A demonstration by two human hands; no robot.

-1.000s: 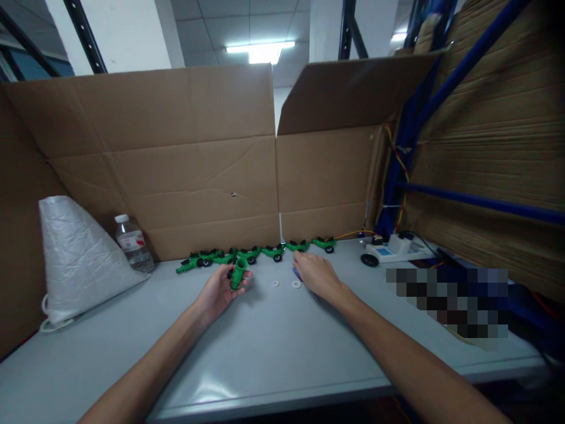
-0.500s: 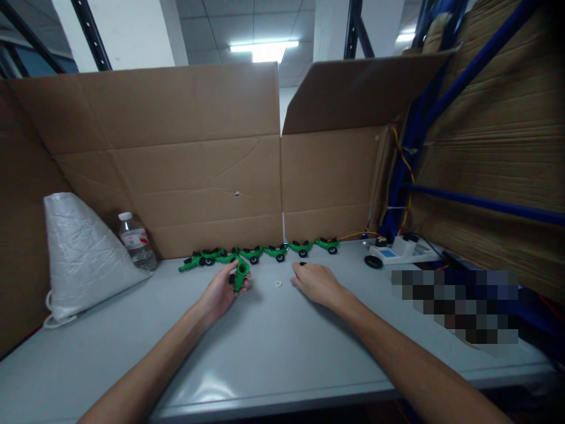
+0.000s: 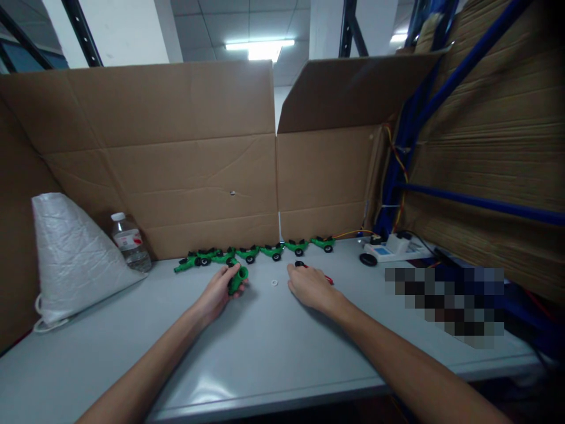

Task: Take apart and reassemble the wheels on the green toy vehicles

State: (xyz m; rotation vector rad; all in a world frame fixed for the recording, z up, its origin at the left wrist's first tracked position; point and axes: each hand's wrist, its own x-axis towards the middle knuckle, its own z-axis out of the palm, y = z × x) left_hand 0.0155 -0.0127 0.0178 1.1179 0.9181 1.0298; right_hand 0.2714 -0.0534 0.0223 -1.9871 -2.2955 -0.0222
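My left hand is closed around a short green plastic pipe fitting, held just above the grey table. My right hand rests palm down on the table, fingers bent onto the surface; whatever is under them is hidden. Between the two hands lies a small white ring. Just beyond my right hand lie a thin red tool and a small black piece. A row of several green fittings with black wheels stands along the cardboard wall behind.
Cardboard sheets wall in the back and left of the table. A white woven bag and a water bottle stand at the left. A white device with wires sits at the back right, beside blue racking.
My right hand slid left over the spot where a second white ring lay and settled on the table. My left hand lowered and tilted the green fitting. The red tool came into sight.
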